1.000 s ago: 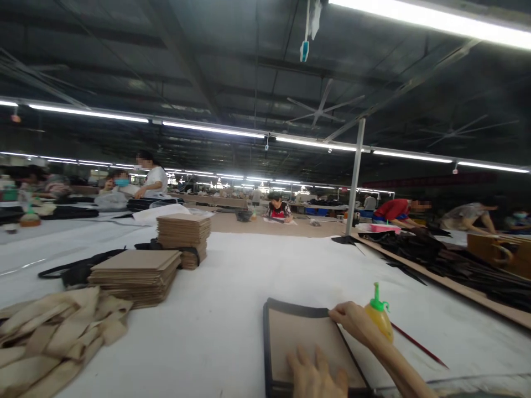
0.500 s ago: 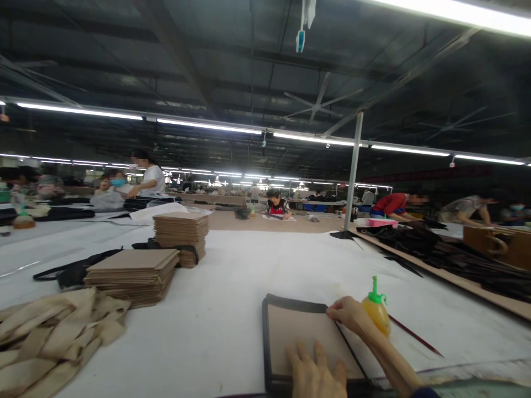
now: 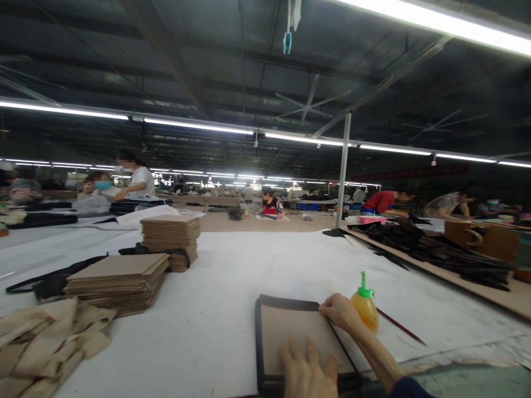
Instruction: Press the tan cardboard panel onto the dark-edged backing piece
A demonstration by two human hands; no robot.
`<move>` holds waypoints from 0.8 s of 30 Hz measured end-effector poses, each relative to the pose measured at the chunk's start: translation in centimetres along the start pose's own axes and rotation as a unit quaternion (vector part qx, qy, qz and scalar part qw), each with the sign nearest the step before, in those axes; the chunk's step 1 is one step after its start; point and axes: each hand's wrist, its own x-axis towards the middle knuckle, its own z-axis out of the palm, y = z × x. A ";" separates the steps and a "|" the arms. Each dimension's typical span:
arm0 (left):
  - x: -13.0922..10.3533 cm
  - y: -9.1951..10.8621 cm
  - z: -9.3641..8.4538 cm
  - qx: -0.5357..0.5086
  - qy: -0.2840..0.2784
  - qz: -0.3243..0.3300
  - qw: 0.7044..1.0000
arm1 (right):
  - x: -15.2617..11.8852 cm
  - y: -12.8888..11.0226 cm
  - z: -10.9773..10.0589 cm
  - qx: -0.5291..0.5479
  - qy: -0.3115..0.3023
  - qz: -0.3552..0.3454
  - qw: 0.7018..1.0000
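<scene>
In front of me lies a brown board (image 3: 276, 337) with a black border (image 3: 286, 303) folded over its edges. My left hand (image 3: 310, 367) rests flat on the board's lower part, fingers spread. At the board's far right corner, my right hand (image 3: 338, 312) has its thumb and fingers pressed together on the black border. A squeeze bottle (image 3: 365, 310) of yellow liquid with a green nozzle stands just beyond my right wrist. Right of the bottle lies a dark red pencil-like stick (image 3: 400, 326).
Two stacks of brown boards (image 3: 118, 276) and crumpled beige cloth strips (image 3: 53, 342) lie on the left of the white table surface (image 3: 232, 265). A metal post (image 3: 343, 171) rises behind. Dark fabric pieces (image 3: 440, 249) cover the right-hand table. Several people work farther back.
The whole view has shifted, so everything sits a little farther left. Both hands keep nearly the same places on the board.
</scene>
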 end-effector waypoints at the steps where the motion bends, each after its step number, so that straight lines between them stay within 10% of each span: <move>1: 0.0 0.0 0.0 -0.001 -0.002 -0.001 1.000 | 0.0 -0.1 0.0 -0.001 0.000 0.000 1.000; 24: -1.6 0.3 -0.9 -0.015 0.076 0.018 0.997 | -0.3 -0.4 0.0 -0.009 0.010 0.021 1.000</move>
